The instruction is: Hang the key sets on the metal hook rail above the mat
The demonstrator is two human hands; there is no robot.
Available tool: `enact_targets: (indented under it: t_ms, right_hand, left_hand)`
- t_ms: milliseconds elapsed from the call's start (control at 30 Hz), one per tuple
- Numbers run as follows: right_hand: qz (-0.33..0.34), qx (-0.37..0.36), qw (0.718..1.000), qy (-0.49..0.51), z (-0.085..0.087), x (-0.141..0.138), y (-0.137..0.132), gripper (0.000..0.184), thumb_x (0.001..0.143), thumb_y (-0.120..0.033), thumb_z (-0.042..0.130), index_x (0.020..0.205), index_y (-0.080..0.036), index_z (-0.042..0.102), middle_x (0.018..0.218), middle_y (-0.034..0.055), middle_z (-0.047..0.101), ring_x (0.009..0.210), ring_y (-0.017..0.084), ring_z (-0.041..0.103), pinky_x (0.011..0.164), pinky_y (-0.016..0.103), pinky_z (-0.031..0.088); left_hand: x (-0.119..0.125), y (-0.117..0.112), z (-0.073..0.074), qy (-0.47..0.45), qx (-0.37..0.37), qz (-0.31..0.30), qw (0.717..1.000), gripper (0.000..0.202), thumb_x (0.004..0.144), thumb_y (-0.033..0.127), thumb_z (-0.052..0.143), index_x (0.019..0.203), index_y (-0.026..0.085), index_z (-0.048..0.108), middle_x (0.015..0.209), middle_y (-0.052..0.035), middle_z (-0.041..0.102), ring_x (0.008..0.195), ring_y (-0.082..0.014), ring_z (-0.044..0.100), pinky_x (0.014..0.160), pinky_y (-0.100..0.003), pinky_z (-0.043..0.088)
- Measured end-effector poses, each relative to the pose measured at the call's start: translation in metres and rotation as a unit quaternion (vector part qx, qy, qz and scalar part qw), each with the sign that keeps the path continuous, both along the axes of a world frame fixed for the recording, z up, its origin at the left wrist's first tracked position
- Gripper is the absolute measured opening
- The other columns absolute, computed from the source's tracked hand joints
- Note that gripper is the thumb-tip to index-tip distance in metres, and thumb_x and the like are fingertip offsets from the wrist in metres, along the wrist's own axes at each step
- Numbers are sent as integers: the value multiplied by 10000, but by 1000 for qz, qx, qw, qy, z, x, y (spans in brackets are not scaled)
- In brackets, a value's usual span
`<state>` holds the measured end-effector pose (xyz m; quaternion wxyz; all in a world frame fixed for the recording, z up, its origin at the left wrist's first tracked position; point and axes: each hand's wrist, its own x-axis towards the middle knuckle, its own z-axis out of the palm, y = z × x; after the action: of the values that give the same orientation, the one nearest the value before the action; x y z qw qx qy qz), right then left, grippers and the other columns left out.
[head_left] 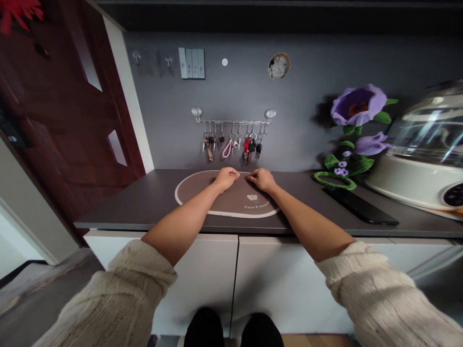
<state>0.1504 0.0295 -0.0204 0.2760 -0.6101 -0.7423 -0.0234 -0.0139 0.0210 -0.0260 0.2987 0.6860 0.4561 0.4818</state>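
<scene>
A brown oval mat (195, 193) with a pale border lies flat on the grey countertop, a small flower print and lettering near its right end. Over the far part of the mat is my left hand (227, 178), its fingers curled and closed. My right hand (262, 179) is close beside it, fingers bent together at the mat's far edge. A narrow gap separates the two hands. Both touch or nearly touch the mat; whatever is between the fingertips is too small to make out.
Keys (249, 144) hang from a clear rail (235, 122) on the wall behind. To the right stand a purple fabric flower (358, 106), a black phone-like slab (361, 206) and a white appliance with a clear dome (408, 168). A dark red door (72, 120) is at left.
</scene>
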Motion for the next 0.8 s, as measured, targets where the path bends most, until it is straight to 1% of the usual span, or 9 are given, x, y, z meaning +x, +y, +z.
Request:
enact_targets:
  t_ms: [100,200,333,533,700,800]
  right_hand:
    - [13,4,999,29,1,-1,-3,174,705,-328,555,787,-227,670,840,45,654,772,177,563,663,262,370]
    - [31,8,996,83,3,-3,-6,151,715,-276,542,777,-211,663,779,32,655,715,148,560,655,246,375]
    - [63,15,984,165,6,-8,-9,143,699,-275,549,744,-189,654,706,13,647,630,115,541,634,227,384]
    - [120,9,950,289,5,-12,-6,136,653,-277,569,686,-165,639,690,12,634,622,104,532,630,223,396]
    - [152,-20,926,345,6,-14,-7,178,628,-314,580,677,-149,626,607,-2,596,550,87,487,586,223,392]
    - [174,-53,899,398,9,-15,-11,182,621,-308,586,684,-140,615,593,-4,583,531,80,475,565,218,390]
  left_hand:
    - [0,0,0,-3,-1,3,1000,105,685,203,521,684,116,579,565,4,530,501,-75,431,520,-212,337]
    - [0,0,-1,-1,10,-3,1000,113,681,209,530,704,115,589,581,0,542,518,-77,436,534,-213,343]
    - [2,0,-2,0,28,-27,999,138,673,228,551,732,114,599,613,-10,557,544,-79,446,560,-213,355]
    - [3,-1,1,15,63,-63,996,179,669,270,563,738,110,605,644,-21,577,586,-94,472,596,-224,373]
    - [3,-1,3,12,83,-66,994,170,688,273,534,710,116,594,595,1,551,561,-88,457,588,-221,366]
    - [2,0,4,5,93,-60,994,149,699,255,512,710,121,573,559,21,507,527,-79,427,549,-208,347]
